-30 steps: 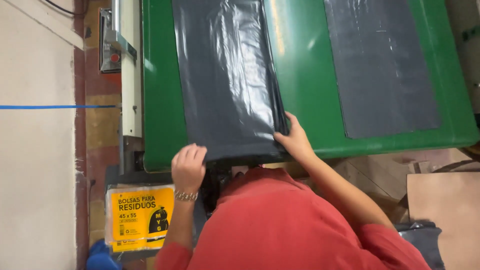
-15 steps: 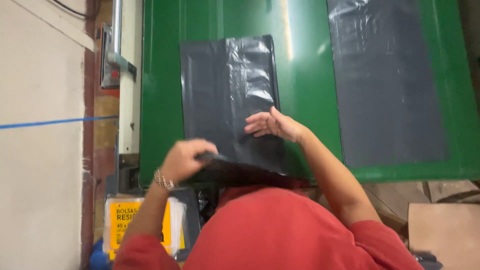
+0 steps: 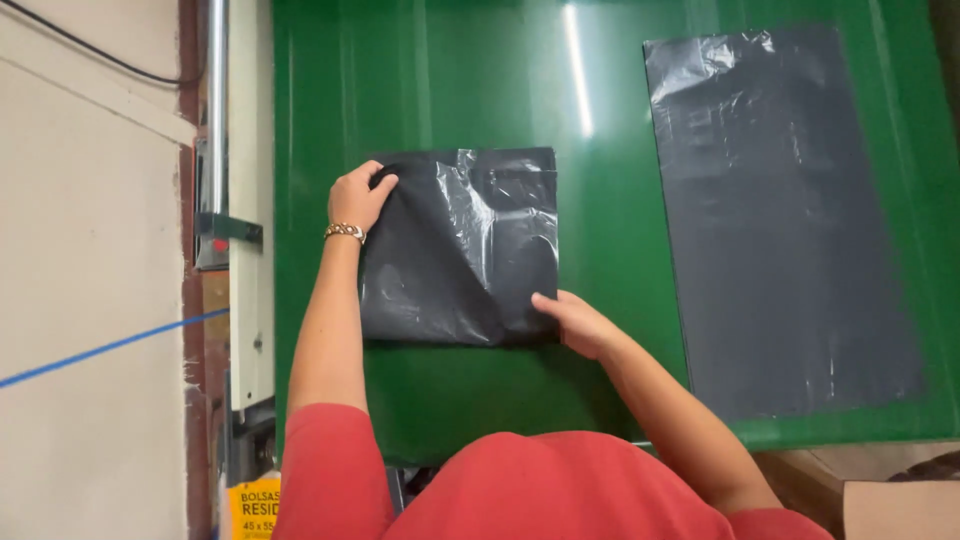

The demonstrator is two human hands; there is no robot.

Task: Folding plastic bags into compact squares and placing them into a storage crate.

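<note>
Desk: a green desk [image 3: 430, 90] fills the view.
Flat bag: a long dark plastic bag [image 3: 780, 220] lies apart at the right.
Folded bag: the dark folded bag [image 3: 470, 250] lies between both hands, roughly square.
Left hand: the left hand [image 3: 358, 196] pinches its far left corner.
Right hand: the right hand [image 3: 575, 322] presses its near right corner, fingers flat.
Hidden: fingertips under the plastic; the person's red top covers the desk's near edge.

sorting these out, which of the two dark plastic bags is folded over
The left bag, held between both hands; it is folded short. The right bag lies flat, full length, untouched.
</note>
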